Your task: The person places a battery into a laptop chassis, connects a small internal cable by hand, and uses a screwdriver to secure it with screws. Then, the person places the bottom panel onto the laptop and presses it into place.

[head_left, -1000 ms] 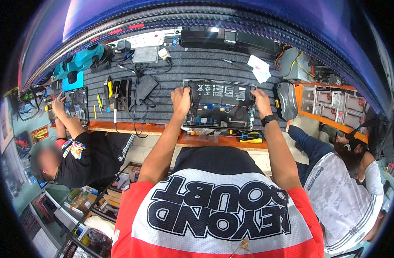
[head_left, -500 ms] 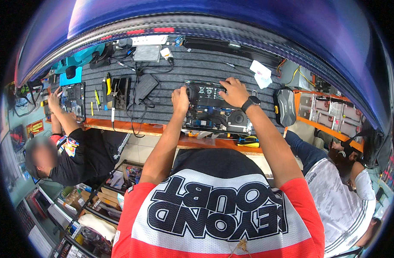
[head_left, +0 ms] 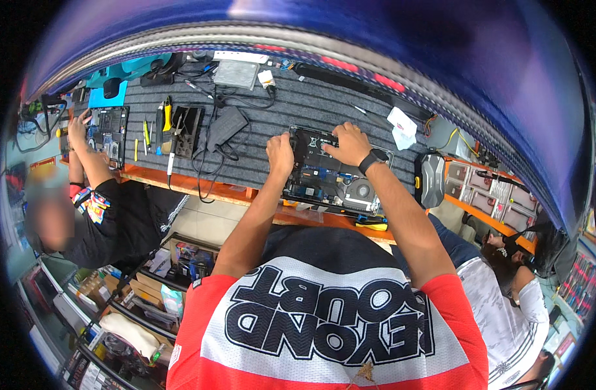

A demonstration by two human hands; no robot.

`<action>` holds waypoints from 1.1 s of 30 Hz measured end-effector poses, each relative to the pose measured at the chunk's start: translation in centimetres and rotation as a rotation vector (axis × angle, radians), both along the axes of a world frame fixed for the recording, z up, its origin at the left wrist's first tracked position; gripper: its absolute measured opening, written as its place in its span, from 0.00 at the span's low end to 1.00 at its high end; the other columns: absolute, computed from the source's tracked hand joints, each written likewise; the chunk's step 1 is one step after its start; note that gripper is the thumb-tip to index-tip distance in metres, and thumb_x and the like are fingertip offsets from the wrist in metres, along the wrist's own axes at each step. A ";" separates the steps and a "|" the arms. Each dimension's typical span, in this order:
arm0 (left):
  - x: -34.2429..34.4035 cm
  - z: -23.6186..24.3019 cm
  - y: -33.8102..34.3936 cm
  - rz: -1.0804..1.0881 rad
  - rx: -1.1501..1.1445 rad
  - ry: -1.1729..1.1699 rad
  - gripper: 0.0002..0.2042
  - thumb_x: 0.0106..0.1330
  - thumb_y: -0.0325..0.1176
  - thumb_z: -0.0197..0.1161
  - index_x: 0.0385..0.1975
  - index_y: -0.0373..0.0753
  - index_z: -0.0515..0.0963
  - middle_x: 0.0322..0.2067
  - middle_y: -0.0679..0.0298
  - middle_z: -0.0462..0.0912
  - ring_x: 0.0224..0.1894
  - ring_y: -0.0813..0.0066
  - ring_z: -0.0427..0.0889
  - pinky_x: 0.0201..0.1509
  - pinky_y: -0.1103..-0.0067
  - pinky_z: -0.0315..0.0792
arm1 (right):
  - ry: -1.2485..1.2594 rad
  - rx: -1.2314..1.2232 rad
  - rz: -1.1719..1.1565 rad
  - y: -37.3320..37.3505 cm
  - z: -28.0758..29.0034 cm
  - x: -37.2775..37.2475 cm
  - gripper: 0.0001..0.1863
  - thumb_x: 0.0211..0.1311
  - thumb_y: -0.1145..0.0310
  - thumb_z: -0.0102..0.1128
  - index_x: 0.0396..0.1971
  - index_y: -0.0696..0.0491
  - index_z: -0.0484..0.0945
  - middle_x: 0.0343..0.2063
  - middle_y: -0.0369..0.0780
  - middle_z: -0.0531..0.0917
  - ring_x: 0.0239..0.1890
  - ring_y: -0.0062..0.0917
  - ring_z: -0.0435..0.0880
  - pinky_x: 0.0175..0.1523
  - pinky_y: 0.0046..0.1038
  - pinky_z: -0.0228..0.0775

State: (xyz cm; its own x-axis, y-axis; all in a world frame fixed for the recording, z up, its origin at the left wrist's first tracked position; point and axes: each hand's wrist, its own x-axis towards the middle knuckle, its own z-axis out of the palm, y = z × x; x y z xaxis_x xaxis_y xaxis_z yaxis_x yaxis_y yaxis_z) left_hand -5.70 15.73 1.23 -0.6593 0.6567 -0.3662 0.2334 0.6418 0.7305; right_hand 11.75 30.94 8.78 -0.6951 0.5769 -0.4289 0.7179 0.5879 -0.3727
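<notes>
An opened laptop base (head_left: 324,179) lies on the ridged grey mat, its circuit board and round fan (head_left: 359,189) exposed. A flat black battery (head_left: 307,144) fills its far part. At the left edge my left hand (head_left: 280,155) is closed, its fingers curled on the base's far left corner; the fingertips are partly hidden. My right hand (head_left: 351,145), with a black band on its wrist, rests over the battery's right part. Its thumb stretches left across the battery, apart from the fingers near the far edge.
Left of the laptop are a black power adapter (head_left: 227,128) with looped cable, a black tray (head_left: 187,132) and several hand tools. Crumpled white paper (head_left: 402,127) and a grey-black case (head_left: 430,180) are on the right. One co-worker handles another laptop (head_left: 108,136); another person sits at right.
My right hand has shifted slightly over the battery, its fingers drawn closer together. My left hand stays at the laptop's left edge. The whole view has turned a little.
</notes>
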 end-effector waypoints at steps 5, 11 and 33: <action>0.0 -1.0 0.0 0.062 -0.072 -0.058 0.29 0.76 0.51 0.47 0.46 0.25 0.81 0.55 0.37 0.78 0.62 0.39 0.70 0.70 0.55 0.60 | 0.038 -0.112 -0.012 0.6 0.9 -1.2 0.31 0.57 0.43 0.70 0.46 0.56 0.81 0.48 0.49 0.81 0.57 0.46 0.78 0.60 0.47 0.71; 1.1 -1.1 -0.3 0.108 -0.068 -0.035 0.31 0.76 0.56 0.48 0.54 0.28 0.77 0.58 0.39 0.73 0.64 0.40 0.67 0.71 0.55 0.58 | -0.064 -0.142 -0.026 2.1 -1.5 -1.1 0.32 0.52 0.39 0.73 0.42 0.54 0.81 0.47 0.46 0.81 0.55 0.43 0.79 0.57 0.48 0.70; -8.7 1.1 2.1 -0.236 0.023 -0.604 0.11 0.73 0.36 0.66 0.44 0.36 0.88 0.35 0.66 0.89 0.35 0.79 0.87 0.38 0.81 0.78 | 0.028 -0.251 -0.007 3.4 -2.0 -0.3 0.29 0.47 0.41 0.80 0.34 0.51 0.79 0.34 0.39 0.84 0.41 0.34 0.83 0.46 0.42 0.67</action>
